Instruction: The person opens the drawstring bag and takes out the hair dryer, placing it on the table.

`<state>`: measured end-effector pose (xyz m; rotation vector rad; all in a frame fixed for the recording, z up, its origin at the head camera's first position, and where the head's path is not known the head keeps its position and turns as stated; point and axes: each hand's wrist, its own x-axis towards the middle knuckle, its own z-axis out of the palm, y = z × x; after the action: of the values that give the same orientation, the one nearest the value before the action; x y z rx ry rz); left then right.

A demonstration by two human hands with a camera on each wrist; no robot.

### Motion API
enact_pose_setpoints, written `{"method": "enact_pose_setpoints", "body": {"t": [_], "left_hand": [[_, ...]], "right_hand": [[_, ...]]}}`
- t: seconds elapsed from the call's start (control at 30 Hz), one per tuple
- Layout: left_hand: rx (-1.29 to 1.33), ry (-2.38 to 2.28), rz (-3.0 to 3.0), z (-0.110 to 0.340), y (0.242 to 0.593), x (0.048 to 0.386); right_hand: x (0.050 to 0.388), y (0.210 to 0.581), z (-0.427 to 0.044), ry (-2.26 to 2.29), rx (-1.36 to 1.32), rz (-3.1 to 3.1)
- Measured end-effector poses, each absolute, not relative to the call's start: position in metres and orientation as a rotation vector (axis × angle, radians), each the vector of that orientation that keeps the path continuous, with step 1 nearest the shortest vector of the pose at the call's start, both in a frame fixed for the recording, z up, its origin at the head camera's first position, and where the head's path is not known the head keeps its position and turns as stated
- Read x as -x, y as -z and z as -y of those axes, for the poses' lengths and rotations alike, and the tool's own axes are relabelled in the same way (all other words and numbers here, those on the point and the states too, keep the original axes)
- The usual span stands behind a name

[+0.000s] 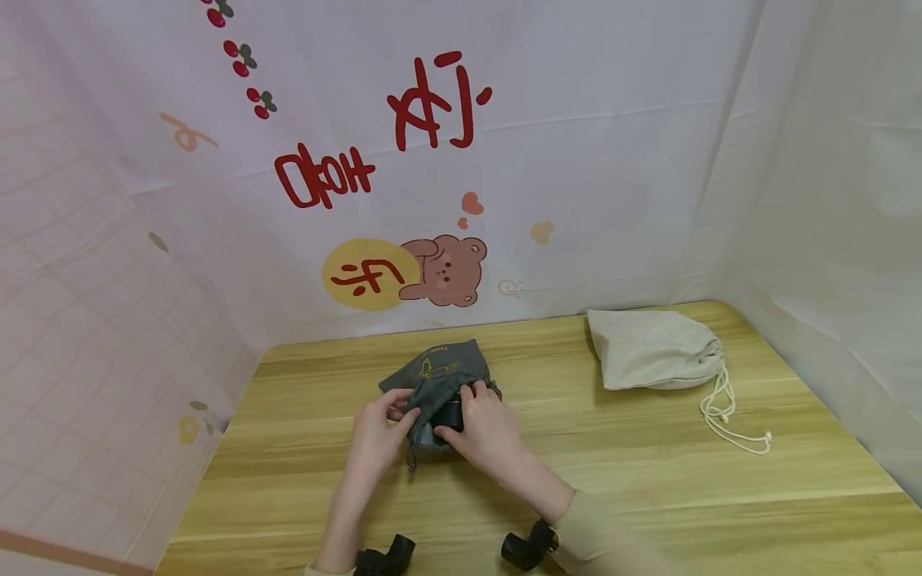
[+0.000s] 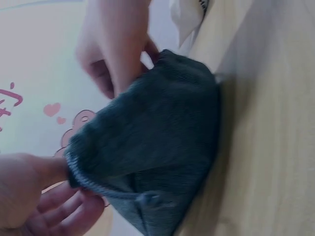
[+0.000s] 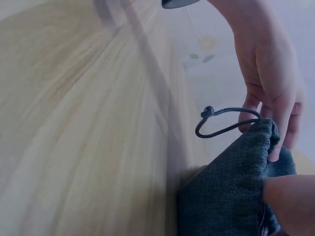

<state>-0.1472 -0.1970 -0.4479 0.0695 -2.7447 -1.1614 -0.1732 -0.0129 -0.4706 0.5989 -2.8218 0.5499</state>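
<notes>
1. The grey drawstring bag (image 1: 457,368) lies on the table (image 1: 720,496), its bottom end near the far edge, where a white cloth (image 1: 612,200) hangs.
2. Wood surface stretches leftward from it, and rightward to the cream drawstring bag (image 1: 648,352) near the far right corner.
3. The left hand (image 1: 382,428) pinches the grey bag's rim; the right hand (image 1: 486,424) is at its mouth, exact grip unclear.
4. The head view alone shows a black object (image 1: 450,414) inside, beside the right thumb.
5. The right wrist view shows a knotted cord (image 3: 207,112) looping out near the left hand.
</notes>
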Motion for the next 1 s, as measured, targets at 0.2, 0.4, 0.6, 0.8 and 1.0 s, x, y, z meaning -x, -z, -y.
{"method": "enact_pose_setpoints", "body": {"t": [0.2, 0.4, 0.6, 0.8, 1.0], "left_hand": [[-0.113, 1.133, 2.68, 0.193, 0.454, 0.151], [-0.117, 1.133, 2.672, 0.19, 0.456, 0.151], [-0.123, 1.102, 2.628, 0.187, 0.461, 0.152], [-0.109, 1.065, 2.6, 0.186, 0.466, 0.153], [-0.095, 1.067, 2.597, 0.181, 0.463, 0.152]], "right_hand": [[0.176, 0.473, 0.019, -0.493, -0.579, 2.788], [0.179, 0.477, 0.024, -0.442, -0.549, 2.772], [0.181, 0.476, 0.019, -0.512, -0.554, 2.803], [0.178, 0.473, 0.002, -0.567, -0.576, 2.819], [0.173, 0.478, -0.005, -0.53, -0.561, 2.734]]}}
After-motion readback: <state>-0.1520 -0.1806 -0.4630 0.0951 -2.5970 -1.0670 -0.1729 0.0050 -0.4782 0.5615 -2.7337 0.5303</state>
